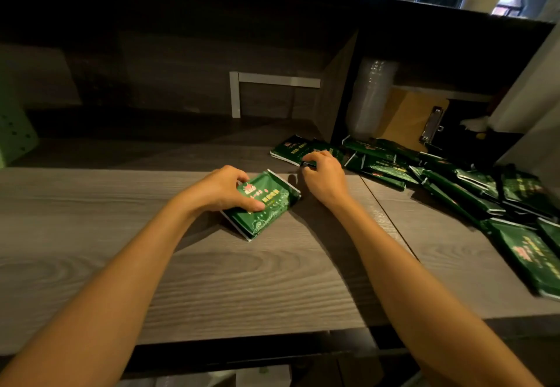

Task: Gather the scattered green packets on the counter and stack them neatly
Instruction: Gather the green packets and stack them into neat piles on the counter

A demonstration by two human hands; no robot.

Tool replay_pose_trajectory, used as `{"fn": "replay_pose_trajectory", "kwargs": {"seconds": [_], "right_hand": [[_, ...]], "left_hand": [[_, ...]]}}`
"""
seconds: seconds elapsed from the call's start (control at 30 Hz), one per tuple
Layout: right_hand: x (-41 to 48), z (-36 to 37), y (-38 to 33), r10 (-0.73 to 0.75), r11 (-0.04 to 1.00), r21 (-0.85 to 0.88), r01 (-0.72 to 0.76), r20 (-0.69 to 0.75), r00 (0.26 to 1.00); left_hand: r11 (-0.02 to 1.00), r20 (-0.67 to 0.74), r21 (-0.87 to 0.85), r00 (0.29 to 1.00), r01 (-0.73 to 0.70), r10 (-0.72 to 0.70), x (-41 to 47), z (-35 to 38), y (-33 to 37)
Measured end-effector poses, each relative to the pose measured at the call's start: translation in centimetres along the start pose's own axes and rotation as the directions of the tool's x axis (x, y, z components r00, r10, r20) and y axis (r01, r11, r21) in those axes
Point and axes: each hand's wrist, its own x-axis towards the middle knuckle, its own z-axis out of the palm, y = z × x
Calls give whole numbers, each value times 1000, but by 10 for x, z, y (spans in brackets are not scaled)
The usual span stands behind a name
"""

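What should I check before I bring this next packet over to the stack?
1. Grip of left hand on stack: ok.
2. Pinch of right hand on next packet: ok, at its near edge.
3. Edges of stack squared: cannot tell.
4. Path over counter between them free: ok.
5. All scattered packets gathered: not ok, many lie at right.

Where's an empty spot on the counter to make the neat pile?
The counter is bare left of the left hand, and in front between the two forearms. The held packets sit in the middle. It is crowded on the right: scattered packets cover it from the right hand rightward.
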Motion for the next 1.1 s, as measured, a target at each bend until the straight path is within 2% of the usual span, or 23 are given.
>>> {"fn": "replay_pose_trajectory", "kwargs": {"seconds": [0.1,0.17,0.23,0.3,0.4,0.53,0.57,0.67,0.73,0.8,0.97,1.1], "right_hand": [[7,-3,14,33,969,-248,-9,95,995],[9,-3,19,68,946,-325,-8,172,983],[10,-3,19,83,949,-316,-6,233,969],[8,-6,15,54,970,-245,5,233,971],[3,-10,4,-64,995,-64,75,161,985],[-7,-13,-4,-75,963,269,31,156,985],[-7,-11,-3,-86,966,256,45,149,985],[-6,-7,2,-65,995,-63,74,136,989],[-5,-9,5,15,980,-199,9,122,992],[-4,-12,5,94,963,-264,-52,148,985],[3,-6,-3,178,967,-233,-106,315,932],[-1,-12,-15,191,971,65,-229,364,912]], "left_hand": [[986,-211,-161,975,30,-65,4,-5,-2],[947,-328,-320,935,23,-133,8,-8,-1],[869,-318,-495,927,15,-197,12,-8,0],[805,-283,-593,929,26,-238,15,-6,-2],[785,-289,-617,910,60,-296,19,-4,-9],[744,-281,-665,901,65,-330,20,-5,-15],[747,-291,-662,897,62,-332,20,-5,-15],[765,-316,-643,896,40,-313,22,-4,-12],[764,-347,-645,889,5,-298,23,-6,-11],[750,-380,-661,869,-16,-316,23,-9,-12],[724,-390,-689,840,4,-376,22,-9,-12],[700,-376,-714,849,-9,-372,20,-6,-5]]}}
